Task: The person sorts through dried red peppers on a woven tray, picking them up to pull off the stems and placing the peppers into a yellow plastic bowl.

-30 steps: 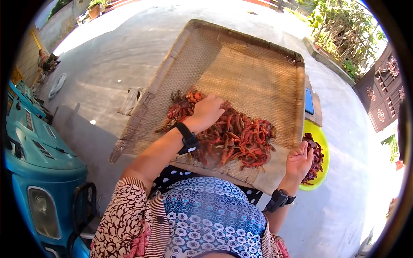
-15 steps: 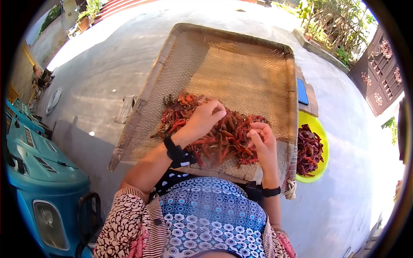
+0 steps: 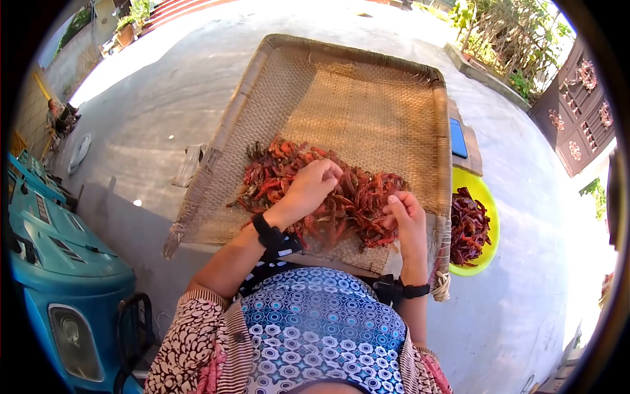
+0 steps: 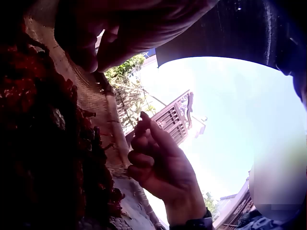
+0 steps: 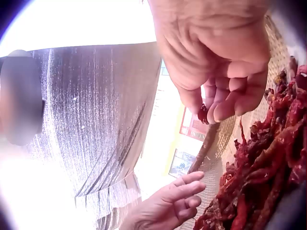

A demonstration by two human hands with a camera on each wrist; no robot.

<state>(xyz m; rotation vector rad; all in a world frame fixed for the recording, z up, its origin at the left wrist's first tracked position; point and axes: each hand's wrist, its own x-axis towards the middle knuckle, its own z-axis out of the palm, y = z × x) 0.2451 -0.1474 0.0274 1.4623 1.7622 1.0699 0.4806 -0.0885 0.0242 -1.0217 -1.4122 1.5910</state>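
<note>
Dried red chili peppers (image 3: 272, 174) lie heaped in the near half of a woven bamboo tray (image 3: 374, 111). My left hand (image 3: 310, 187) is over the middle of the heap, fingers loosely bent; in the right wrist view the left hand (image 5: 170, 203) shows nothing between its fingers. At the heap's right side, my right hand (image 3: 408, 220) is raised close above the peppers. Its thumb and forefinger pinch a small dark red chili piece (image 5: 203, 114), seen in the right wrist view. A yellow basin (image 3: 467, 178) holding darker red chilies (image 3: 469, 226) stands right of the tray.
A blue phone-like object (image 3: 458, 138) lies on a board (image 3: 474, 157) beyond the basin. At left stands a teal vehicle (image 3: 72, 262). Concrete ground (image 3: 164, 111) surrounds the tray, with plants (image 3: 512, 39) and a brown gate (image 3: 577, 111) at far right.
My right hand has come from above the yellow basin leftward to the heap's right side. My left hand has shifted slightly down over the peppers.
</note>
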